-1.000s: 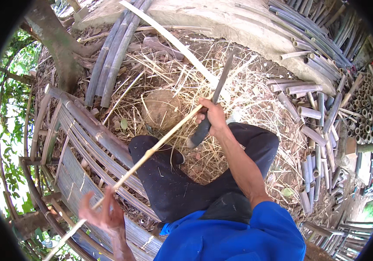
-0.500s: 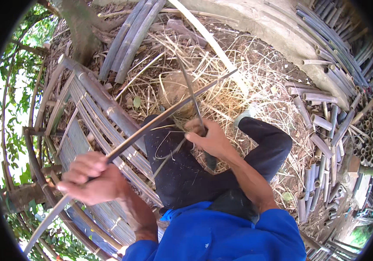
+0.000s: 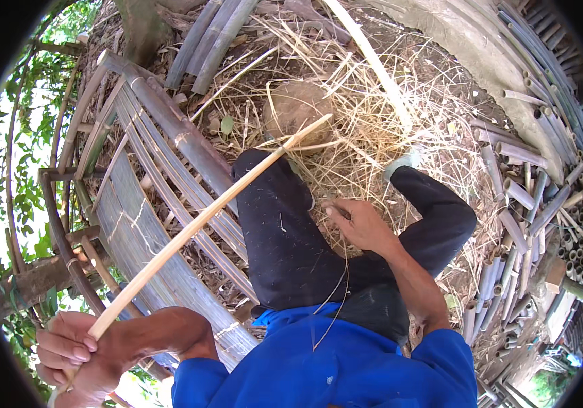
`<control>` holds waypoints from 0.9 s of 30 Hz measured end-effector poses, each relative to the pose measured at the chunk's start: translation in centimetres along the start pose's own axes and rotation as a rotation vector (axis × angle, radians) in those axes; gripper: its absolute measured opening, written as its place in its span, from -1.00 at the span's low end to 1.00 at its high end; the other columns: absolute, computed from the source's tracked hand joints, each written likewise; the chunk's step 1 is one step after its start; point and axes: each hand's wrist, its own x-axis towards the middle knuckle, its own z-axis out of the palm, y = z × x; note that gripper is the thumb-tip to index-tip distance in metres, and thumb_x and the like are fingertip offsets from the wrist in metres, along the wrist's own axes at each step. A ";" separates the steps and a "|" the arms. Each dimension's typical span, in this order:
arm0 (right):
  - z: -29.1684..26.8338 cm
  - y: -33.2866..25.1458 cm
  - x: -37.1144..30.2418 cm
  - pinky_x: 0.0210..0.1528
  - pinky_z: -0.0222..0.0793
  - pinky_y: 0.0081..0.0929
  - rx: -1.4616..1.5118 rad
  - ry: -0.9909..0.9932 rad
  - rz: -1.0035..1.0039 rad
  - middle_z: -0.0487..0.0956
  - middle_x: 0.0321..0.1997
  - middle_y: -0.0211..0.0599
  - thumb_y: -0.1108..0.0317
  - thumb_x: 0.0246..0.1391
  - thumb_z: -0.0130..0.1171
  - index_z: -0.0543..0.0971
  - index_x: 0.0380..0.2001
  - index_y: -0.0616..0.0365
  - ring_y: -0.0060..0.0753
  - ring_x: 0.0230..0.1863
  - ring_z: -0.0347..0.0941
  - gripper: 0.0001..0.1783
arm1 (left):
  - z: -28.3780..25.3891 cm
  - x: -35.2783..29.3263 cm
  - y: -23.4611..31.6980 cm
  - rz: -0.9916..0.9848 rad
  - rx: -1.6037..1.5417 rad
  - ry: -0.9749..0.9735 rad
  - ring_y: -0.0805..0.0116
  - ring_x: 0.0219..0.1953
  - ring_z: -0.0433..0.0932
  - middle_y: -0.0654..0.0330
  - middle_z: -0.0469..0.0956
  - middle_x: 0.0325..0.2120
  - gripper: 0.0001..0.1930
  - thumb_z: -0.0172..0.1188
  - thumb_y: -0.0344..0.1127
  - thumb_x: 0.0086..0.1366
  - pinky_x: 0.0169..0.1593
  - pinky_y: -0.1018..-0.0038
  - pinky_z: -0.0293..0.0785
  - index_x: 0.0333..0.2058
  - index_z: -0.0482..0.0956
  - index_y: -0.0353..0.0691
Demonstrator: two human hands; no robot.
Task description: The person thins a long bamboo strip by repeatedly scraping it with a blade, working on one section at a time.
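In the lower left, my left hand (image 3: 70, 350) is closed around the near end of a long bamboo strip (image 3: 189, 231). The strip slants up and away across my left thigh, its pale inner face showing and its far tip above the stone. My right hand (image 3: 361, 226) is over my lap, to the right of the strip and apart from it, fingers curled. What sits in those fingers cannot be made out; no knife blade shows clearly. A thin curled shaving (image 3: 336, 292) hangs over my dark trousers and blue top.
A round stone (image 3: 295, 112) lies among scattered pale shavings (image 3: 366, 102). To the left stands a slatted bamboo bench (image 3: 138, 224) with a thick pole. Cut bamboo pieces (image 3: 519, 153) are heaped on the right, and grey bamboo lengths (image 3: 213, 41) lie at the far side.
My left hand has drawn back toward the lower left, and the strip now shows its pale face instead of its dark one. The knife seen in my right hand earlier no longer shows clearly.
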 end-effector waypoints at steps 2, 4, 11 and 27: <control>0.3 0.1 0.1 -0.16 0.51 -0.26 0.021 -0.043 0.022 0.67 -0.31 0.04 0.27 0.27 0.17 0.60 0.03 0.29 -0.02 -0.35 0.60 -0.63 | 1.3 -0.9 -0.8 -0.024 -0.021 -0.045 0.52 -0.77 0.02 0.34 -0.01 -0.79 -0.27 -0.22 0.54 0.33 -0.81 0.63 -0.13 -0.58 0.21 -0.08; -0.2 0.1 -0.2 -0.21 0.51 -0.51 -0.050 -0.033 -0.047 0.69 -0.08 -0.25 0.40 0.24 0.20 0.52 0.16 0.33 -0.54 -0.25 0.61 -0.56 | 1.4 -1.4 -1.4 -0.071 0.021 -0.082 0.49 -0.74 0.08 0.33 0.02 -0.77 -0.26 -0.16 0.55 0.30 -0.78 0.62 -0.05 -0.57 0.25 -0.10; -2.6 0.7 -0.1 -0.21 0.54 -0.47 0.319 -0.035 0.250 0.59 -0.26 -0.28 0.38 0.14 0.29 0.43 0.25 0.29 -0.56 -0.31 0.56 -0.39 | 0.7 -3.4 -2.3 0.073 0.034 0.023 0.47 -0.67 0.21 0.31 0.14 -0.69 -0.38 0.07 0.40 0.26 -0.69 0.57 0.09 -0.53 0.34 -0.12; -0.8 -0.6 5.7 -0.22 0.55 -0.14 -0.293 0.215 -0.072 0.64 -0.20 0.08 0.26 0.21 0.27 0.40 0.20 0.18 0.07 -0.24 0.65 -0.46 | 5.5 -7.9 -8.4 -0.010 -0.038 -0.105 0.64 -0.87 0.12 0.42 0.12 -0.84 -0.42 -0.03 0.31 0.32 -0.84 0.64 0.09 -0.68 0.23 -0.01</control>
